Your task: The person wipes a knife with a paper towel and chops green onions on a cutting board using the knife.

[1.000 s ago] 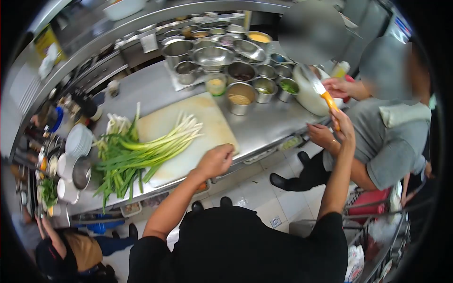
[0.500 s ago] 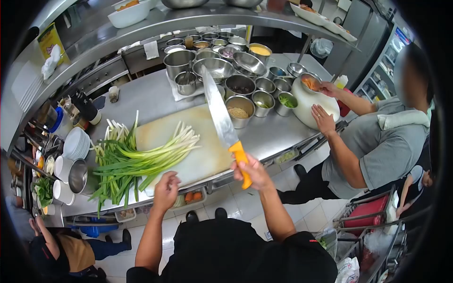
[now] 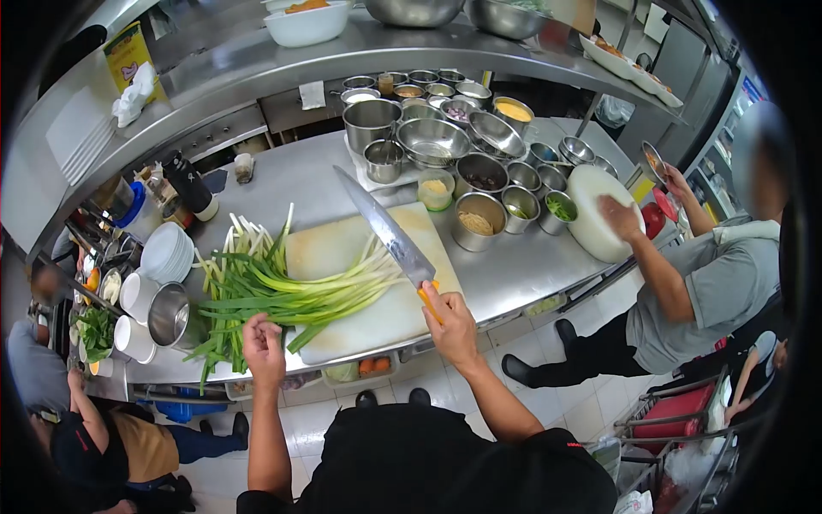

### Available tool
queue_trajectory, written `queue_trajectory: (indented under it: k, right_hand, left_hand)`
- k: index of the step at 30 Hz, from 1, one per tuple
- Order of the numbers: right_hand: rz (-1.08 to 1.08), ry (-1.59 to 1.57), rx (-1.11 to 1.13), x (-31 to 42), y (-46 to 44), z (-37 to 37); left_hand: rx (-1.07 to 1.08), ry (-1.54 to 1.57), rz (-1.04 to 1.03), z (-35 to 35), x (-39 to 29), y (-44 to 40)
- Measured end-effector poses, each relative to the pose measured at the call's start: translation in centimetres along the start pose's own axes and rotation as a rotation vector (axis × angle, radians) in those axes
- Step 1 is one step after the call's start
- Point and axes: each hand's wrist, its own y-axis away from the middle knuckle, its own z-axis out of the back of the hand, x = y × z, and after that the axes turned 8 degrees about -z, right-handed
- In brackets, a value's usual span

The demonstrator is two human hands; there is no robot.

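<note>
My right hand [image 3: 451,328] is wrapped round the orange handle of a large knife [image 3: 387,230], its blade pointing up and left above the cutting board [image 3: 428,248]. Long green onions [image 3: 291,287] lie in a bunch, their white ends on the board and their green leaves spreading left over the steel counter. Near the leaves at the counter's front edge is my left hand [image 3: 264,349], empty, with fingers loosely bent and apart.
Metal pots and bowls [image 3: 432,141] stand behind the board. White bowls and a steel pot [image 3: 175,314] are at left. A co-worker [image 3: 698,287] stands at right by a round white board [image 3: 602,214]; another person [image 3: 120,441] is at lower left. A shelf [image 3: 385,53] spans above.
The knife has swung from the far right to over the board with my right hand. My left hand has moved left, toward the leaves, and its fist has loosened. The co-worker has lifted a bowl.
</note>
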Motion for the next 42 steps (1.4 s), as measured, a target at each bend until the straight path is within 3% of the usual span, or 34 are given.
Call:
queue_trajectory:
  k: [4, 6, 8, 10, 14, 15, 16, 18, 19, 22, 24, 28, 31, 32, 34, 38, 39, 40, 42]
  right_hand:
    - [-0.032, -0.032, 0.017, 0.2, 0.1, -1.0]
    - [-0.069, -0.041, -0.004, 0.6, 1.0, -1.6]
    - [-0.119, -0.171, 0.134, 0.1, 1.2, -2.2]
    - [-0.141, -0.311, 0.105, -0.8, 1.9, -3.4]
    - [-0.420, -0.442, 0.344, -0.2, 2.3, -2.6]
    - [-0.397, -0.450, 0.386, -0.4, 2.7, -2.8]
    - [-0.365, -0.399, 0.305, -0.8, 3.1, -3.1]
    - [-0.301, -0.349, 0.210, -2.1, 4.2, -4.4]
    - [-0.282, -0.339, 0.165, -2.9, 4.3, -5.0]
    - [-0.281, -0.393, 0.238, -3.2, 4.3, -4.7]
    - [-0.634, -0.760, 0.290, -2.7, 3.8, -4.0]
    - [-0.555, -0.682, 0.357, -4.7, 3.5, -3.8]
    - [-0.298, -0.447, 0.230, -6.0, 1.9, -5.1]
    - [-0.297, -0.460, 0.204, -6.2, 1.6, -5.3]
    - [-0.338, -0.463, 0.287, -4.8, 0.5, -4.3]
    - [-0.282, -0.495, 0.291, -4.4, -0.8, -5.0]
    - [-0.321, -0.479, 0.263, -5.2, -0.8, -5.3]
    - [-0.348, -0.471, 0.253, -5.7, -0.9, -6.2]
    - [-0.337, -0.524, 0.354, -5.7, -0.5, -6.6]
  left_hand:
    - [-0.006, -0.032, -0.107, 0.2, 0.1, -1.2]
    - [-0.073, -0.002, -0.041, 0.2, -1.1, -2.2]
    - [-0.142, -0.054, -0.085, -0.1, -1.3, -3.6]
    - [0.017, -0.104, -0.164, 1.2, -1.1, -5.6]
    - [0.054, -0.086, -0.367, -1.0, -5.3, -10.6]
    - [0.051, -0.081, -0.362, -0.9, -6.1, -11.3]
    - [0.074, -0.132, -0.554, -1.3, -7.9, -12.3]
    - [0.037, -0.148, -0.677, -1.9, -9.3, -13.3]
    - [0.034, -0.091, -0.578, -1.9, -9.2, -13.0]
    - [0.023, -0.062, -0.604, -2.3, -9.1, -12.2]
    - [0.026, -0.091, -0.537, -2.2, -8.5, -10.4]
    - [0.093, -0.033, -0.269, -2.6, -7.3, -4.3]
    - [0.044, -0.036, -0.135, -1.3, -8.2, -1.8]
    - [0.062, -0.037, -0.159, -0.1, -8.1, -3.0]
    - [-0.133, -0.529, -0.647, 3.6, -7.9, -5.9]
    - [-0.303, -0.658, -0.628, 7.3, -18.9, -13.4]
    - [-0.321, -0.614, -0.857, 7.7, -20.6, -16.5]
    - [-0.251, -0.693, -0.868, 8.8, -21.3, -19.1]
    - [-0.316, -0.757, -0.839, 8.5, -23.8, -23.2]
